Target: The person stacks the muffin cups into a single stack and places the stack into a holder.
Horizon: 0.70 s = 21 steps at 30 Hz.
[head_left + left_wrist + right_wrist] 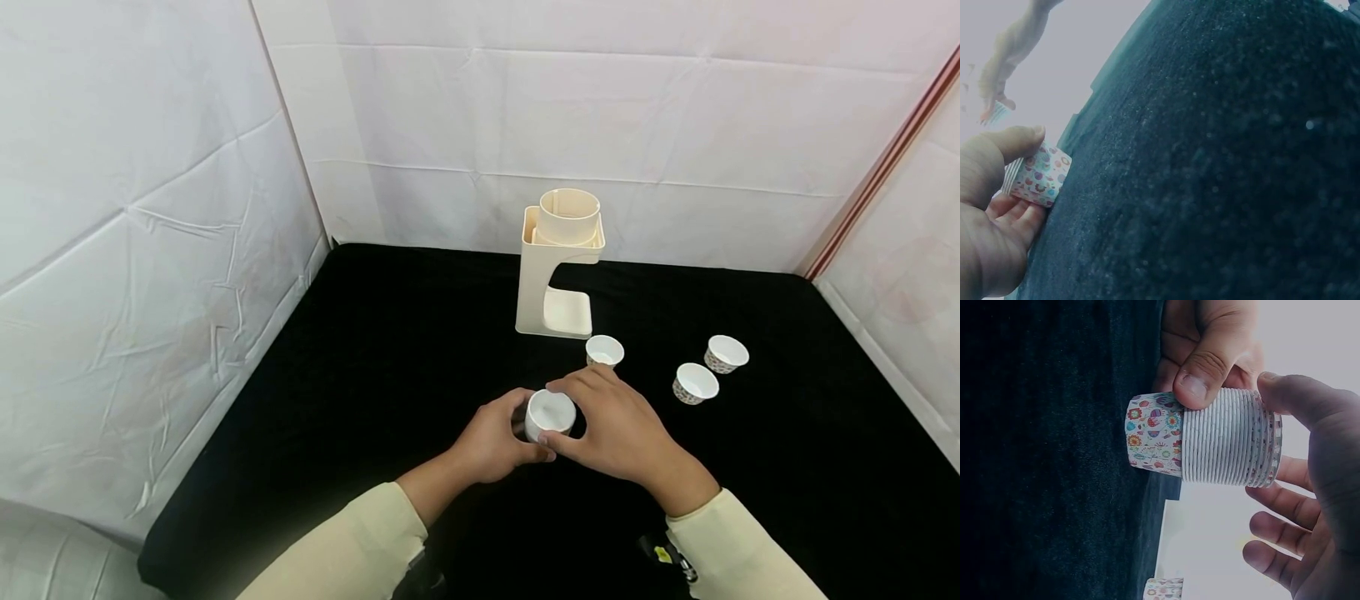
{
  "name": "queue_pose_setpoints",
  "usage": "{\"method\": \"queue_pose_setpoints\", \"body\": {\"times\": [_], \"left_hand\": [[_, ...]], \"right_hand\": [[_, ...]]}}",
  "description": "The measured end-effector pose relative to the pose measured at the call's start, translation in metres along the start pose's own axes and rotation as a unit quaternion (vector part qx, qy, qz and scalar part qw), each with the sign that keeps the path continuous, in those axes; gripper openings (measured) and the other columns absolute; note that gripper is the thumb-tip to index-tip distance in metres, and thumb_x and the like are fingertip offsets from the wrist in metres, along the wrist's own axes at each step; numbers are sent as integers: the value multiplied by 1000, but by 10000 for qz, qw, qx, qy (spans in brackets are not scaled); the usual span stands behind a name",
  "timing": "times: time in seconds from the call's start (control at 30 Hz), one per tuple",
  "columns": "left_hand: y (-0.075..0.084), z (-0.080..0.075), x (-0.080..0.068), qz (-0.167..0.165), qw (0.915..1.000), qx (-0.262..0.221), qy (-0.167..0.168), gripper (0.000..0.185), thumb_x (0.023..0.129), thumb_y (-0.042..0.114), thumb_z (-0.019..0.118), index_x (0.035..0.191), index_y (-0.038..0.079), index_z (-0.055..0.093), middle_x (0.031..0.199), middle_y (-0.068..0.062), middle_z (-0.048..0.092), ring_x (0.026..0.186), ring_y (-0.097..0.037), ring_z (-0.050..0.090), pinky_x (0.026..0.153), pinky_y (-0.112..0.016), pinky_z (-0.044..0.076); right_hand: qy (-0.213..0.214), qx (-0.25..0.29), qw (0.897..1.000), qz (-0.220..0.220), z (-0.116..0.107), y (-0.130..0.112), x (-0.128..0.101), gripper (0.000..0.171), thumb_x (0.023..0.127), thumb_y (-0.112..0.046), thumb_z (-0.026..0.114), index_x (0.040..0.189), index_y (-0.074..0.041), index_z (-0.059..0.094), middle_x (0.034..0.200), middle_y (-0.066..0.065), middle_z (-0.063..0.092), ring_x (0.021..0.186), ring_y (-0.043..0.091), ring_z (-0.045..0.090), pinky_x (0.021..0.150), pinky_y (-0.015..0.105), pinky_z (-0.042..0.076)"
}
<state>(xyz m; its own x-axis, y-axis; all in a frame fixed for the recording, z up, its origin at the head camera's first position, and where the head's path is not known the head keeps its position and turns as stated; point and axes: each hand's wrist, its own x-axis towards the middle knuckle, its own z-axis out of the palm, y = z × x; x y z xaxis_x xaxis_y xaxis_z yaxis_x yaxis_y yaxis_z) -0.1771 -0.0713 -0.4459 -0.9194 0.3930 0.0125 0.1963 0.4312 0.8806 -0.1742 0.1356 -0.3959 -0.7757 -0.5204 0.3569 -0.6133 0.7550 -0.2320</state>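
A stack of nested paper cups (550,414) with a flowered bottom cup stands on the black cloth (360,375) in the near middle. My left hand (491,437) grips the stack from the left, thumb across its ribbed side (1229,437), fingers behind it (1038,175). My right hand (611,425) curls round the stack's top from the right, its thumb on the upper rim (1270,394). Three single cups stand further right: one (603,351) just beyond my right hand, two more (695,383) (726,353) apart from it.
A cream cup dispenser (558,267) with a round tube on top stands at the back centre. White fabric walls (150,250) enclose the cloth on the left, back and right. A red strip (885,167) runs up the right corner.
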Motion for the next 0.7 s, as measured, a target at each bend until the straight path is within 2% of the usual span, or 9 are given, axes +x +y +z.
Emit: {"method": "queue_pose_setpoints", "body": {"times": [0.4, 0.6, 0.7], "left_hand": [[0, 0, -1, 44, 9999, -120, 24, 70, 80, 16, 90, 139, 9, 53, 133, -6, 61, 122, -21, 63, 96, -23, 53], [0, 0, -1, 43, 9999, -150, 9, 70, 80, 14, 91, 138, 9, 53, 133, -6, 61, 122, -21, 63, 96, -23, 53], [1, 0, -1, 36, 9999, -140, 7, 71, 79, 14, 91, 139, 9, 53, 133, -5, 61, 122, -21, 63, 95, -23, 53]], "right_hand": [[-24, -18, 10000, 6, -5, 2, -3, 65, 77, -54, 86, 126, -13, 69, 119, -1, 67, 118, 20, 56, 91, 41, 56], [-27, -16, 9999, 127, -10, 8, -6, 68, 80, -59, 82, 128, -13, 69, 124, 1, 67, 125, 24, 54, 100, 45, 52], [-20, -26, 9997, 239, -14, 11, -7, 68, 82, -61, 79, 129, -13, 68, 126, 1, 67, 124, 23, 54, 100, 45, 51]]}}
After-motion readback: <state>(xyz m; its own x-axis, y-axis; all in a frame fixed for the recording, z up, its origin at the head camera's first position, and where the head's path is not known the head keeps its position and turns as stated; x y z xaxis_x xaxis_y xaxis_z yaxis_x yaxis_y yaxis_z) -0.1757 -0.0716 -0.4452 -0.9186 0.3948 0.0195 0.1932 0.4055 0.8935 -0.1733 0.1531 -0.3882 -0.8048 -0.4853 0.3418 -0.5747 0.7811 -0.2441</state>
